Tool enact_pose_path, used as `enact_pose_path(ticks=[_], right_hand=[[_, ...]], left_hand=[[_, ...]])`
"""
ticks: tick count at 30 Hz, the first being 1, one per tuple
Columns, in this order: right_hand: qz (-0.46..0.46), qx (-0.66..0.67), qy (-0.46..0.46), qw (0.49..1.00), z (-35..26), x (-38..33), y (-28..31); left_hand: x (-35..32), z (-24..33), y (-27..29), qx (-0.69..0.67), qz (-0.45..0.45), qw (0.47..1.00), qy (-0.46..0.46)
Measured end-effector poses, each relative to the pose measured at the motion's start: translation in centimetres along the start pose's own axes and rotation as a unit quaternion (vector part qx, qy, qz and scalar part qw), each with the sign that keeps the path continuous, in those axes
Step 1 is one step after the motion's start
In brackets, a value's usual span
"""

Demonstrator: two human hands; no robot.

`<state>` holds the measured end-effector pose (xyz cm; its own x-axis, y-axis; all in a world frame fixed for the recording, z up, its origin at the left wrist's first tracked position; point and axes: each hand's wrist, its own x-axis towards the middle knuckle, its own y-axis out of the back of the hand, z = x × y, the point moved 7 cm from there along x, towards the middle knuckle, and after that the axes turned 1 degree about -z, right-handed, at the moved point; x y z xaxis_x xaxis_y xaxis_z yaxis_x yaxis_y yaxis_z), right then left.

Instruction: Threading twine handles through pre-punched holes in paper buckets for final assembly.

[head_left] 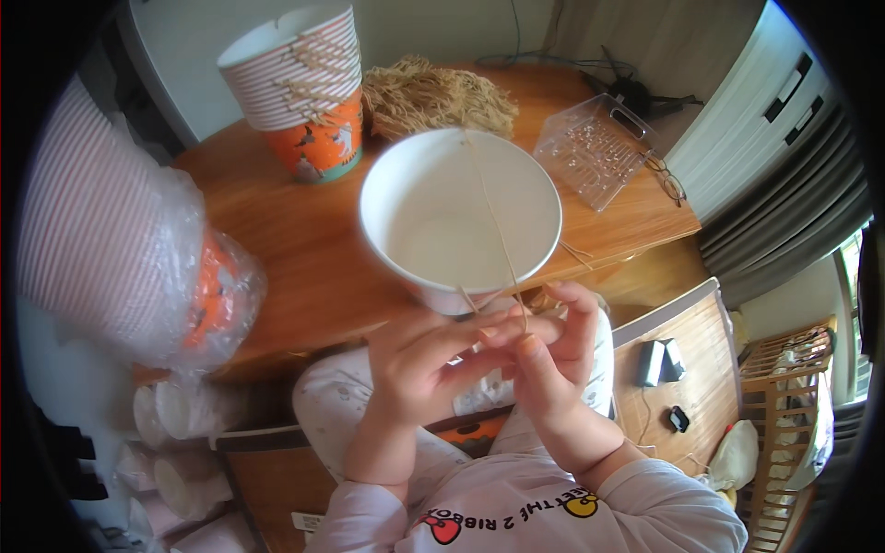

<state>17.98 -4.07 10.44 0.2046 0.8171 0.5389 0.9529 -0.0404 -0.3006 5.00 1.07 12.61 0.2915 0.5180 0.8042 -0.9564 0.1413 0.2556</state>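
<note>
Left hand (419, 364): closed about the base of a white cup (461, 217), which is held tilted in the air, mouth toward the camera, above the near edge of the tabletop (295, 240). Fingers are curled in a narrow grip; thumb side lies under the cup wall.

Right hand (553, 355): fingertips pinched shut on a thin tan string (498, 226). The string is seen running from the pinch up across the open mouth of the cup to the far rim. A short loose end shows just below the near rim.

Step judged in hand: the string is being fixed or knotted at the near rim of the cup, with one end apparently already anchored at the far rim. Whether a knot is formed cannot be told; the spot is hidden by the fingers. The next move is judged to call for steady tension on the string, the cup kept from turning, and a fine fingertip pinch close against the rim.

Outward: a heap of the same tan string (433, 92) lies at the far edge of the tabletop. Just left of it, a stack of striped cups (300, 83) is stood, strings hanging from the rims. A clear plastic tray (595, 147) lies toward the far right corner, glasses (666, 177) beside it at the right edge. A bagged cup stack (120, 249) is seen at the left.
</note>
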Motion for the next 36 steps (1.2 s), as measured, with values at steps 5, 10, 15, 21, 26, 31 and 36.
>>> enact_pose_path(ticks=[5, 10, 15, 21, 26, 31, 36], right_hand=[[-0.065, -0.045, 0.05, 0.996, -1.3, 0.9, -0.6], [-0.072, 0.025, 0.051, 0.996, -1.4, 1.1, 0.1], [-0.067, 0.02, 0.061, 0.996, -0.8, 1.0, 0.8], [-0.042, 0.11, 0.025, 0.993, 0.3, 1.6, 1.1], [-0.036, 0.177, -0.046, 0.983, 1.4, 1.6, 1.5], [-0.007, 0.221, -0.027, 0.975, 1.2, 2.2, 3.0], [0.022, 0.29, -0.065, 0.955, 1.7, 2.7, 4.7]], left_hand=[[-0.1, 0.6, 0.0, 0.013, 0.016, 1.0, -0.002], [0.2, 0.9, -0.2, 0.022, 0.007, 1.0, 0.021], [0.8, 0.9, -0.8, -0.028, -0.046, 0.998, 0.021], [1.0, 1.0, -1.0, 0.017, -0.056, 0.997, 0.06], [1.2, 1.2, -0.4, 0.148, -0.039, 0.987, -0.056], [0.8, 1.1, 0.5, 0.235, -0.03, 0.965, -0.115], [0.0, 0.7, 0.9, 0.271, -0.016, 0.952, -0.137]])
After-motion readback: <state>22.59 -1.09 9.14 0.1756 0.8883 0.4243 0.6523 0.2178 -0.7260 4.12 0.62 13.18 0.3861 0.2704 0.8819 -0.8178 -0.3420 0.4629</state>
